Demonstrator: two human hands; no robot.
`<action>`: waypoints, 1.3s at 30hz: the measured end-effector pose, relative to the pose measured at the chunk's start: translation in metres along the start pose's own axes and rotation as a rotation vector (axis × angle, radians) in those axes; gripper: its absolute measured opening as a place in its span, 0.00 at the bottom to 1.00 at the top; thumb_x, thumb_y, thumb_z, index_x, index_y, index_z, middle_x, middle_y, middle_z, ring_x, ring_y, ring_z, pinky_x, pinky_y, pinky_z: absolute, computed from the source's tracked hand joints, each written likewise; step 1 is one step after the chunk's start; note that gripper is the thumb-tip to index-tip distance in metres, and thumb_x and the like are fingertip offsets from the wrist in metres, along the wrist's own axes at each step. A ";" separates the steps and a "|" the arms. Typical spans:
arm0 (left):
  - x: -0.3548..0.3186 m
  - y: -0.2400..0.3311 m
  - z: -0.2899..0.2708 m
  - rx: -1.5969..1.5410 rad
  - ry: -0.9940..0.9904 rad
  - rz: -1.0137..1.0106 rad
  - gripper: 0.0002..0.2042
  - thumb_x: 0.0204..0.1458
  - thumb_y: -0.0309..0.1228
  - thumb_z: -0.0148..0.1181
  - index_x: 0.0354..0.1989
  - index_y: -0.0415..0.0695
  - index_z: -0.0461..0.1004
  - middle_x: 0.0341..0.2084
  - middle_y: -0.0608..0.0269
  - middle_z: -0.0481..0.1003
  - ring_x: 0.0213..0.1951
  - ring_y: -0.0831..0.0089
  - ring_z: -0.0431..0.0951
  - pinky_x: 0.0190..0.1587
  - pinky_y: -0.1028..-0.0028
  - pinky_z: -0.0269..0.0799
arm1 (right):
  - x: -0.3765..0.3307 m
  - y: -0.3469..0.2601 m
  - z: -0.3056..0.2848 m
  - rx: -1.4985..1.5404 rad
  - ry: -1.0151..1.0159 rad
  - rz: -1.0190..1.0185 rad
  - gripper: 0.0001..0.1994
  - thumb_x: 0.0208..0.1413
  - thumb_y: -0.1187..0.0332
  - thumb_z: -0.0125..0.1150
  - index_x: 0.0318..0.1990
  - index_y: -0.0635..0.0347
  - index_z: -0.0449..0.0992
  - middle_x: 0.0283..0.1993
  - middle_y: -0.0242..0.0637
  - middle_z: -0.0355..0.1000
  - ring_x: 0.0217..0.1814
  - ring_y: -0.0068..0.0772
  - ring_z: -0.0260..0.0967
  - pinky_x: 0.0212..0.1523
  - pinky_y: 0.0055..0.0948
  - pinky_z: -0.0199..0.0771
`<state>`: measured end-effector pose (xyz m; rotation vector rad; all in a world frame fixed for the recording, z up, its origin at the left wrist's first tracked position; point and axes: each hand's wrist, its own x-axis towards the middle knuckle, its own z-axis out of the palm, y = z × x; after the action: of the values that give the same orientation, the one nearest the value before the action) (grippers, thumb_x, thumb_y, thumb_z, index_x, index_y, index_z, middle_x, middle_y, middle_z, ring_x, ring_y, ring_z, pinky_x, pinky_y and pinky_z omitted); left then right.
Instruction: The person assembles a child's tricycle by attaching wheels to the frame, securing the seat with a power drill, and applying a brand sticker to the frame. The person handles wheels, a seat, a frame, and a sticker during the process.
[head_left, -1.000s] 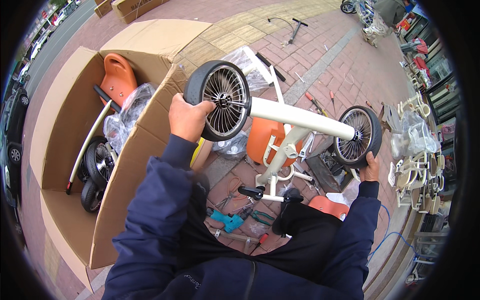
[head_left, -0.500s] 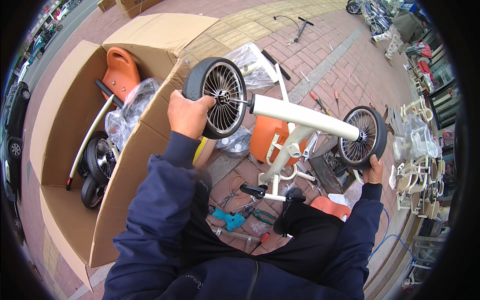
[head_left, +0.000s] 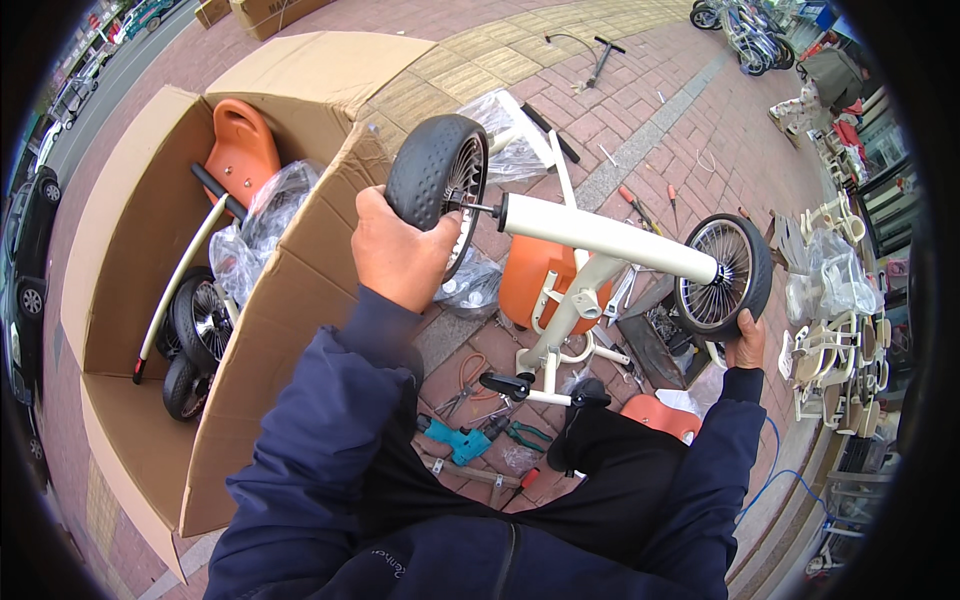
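Left grip (head_left: 405, 250) is wrapped round a tilted spoked wheel (head_left: 437, 168), thin axle (head_left: 482, 208) showing between it and the end of a fat cream frame tube (head_left: 600, 232). Right grip (head_left: 745, 343) is pinching the second wheel (head_left: 722, 273) by its tyre (head_left: 762, 275) at the tube's other end, orange seat (head_left: 524, 275) below, open cardboard box (head_left: 265, 380) on the left
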<state>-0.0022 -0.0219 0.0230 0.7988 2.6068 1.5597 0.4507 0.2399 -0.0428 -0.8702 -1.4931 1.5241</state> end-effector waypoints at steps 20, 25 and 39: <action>0.035 -0.075 0.036 -0.647 -0.661 -0.012 0.10 0.60 0.27 0.56 0.41 0.32 0.80 0.35 0.61 0.82 0.34 0.80 0.78 0.39 0.76 0.73 | 0.000 -0.008 0.005 0.006 -0.012 0.015 0.37 0.53 0.50 0.73 0.62 0.66 0.67 0.57 0.38 0.73 0.57 0.34 0.73 0.60 0.37 0.70; 0.041 -0.073 0.041 -0.836 -0.600 -0.393 0.09 0.60 0.26 0.58 0.41 0.31 0.80 0.35 0.61 0.81 0.31 0.78 0.79 0.35 0.77 0.74 | 0.001 -0.003 0.000 0.020 -0.010 0.008 0.36 0.53 0.51 0.72 0.62 0.66 0.67 0.58 0.38 0.73 0.57 0.35 0.73 0.61 0.36 0.70; 0.049 -0.056 0.046 -0.649 -0.717 -0.174 0.05 0.59 0.25 0.59 0.37 0.37 0.80 0.28 0.66 0.79 0.25 0.81 0.74 0.29 0.77 0.70 | 0.003 0.011 -0.029 0.101 0.093 0.088 0.36 0.54 0.53 0.70 0.65 0.66 0.65 0.62 0.41 0.71 0.62 0.39 0.70 0.65 0.40 0.67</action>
<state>-0.0566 0.0158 -0.0338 0.8214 1.5091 1.5355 0.4743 0.2555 -0.0554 -0.9449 -1.3149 1.5861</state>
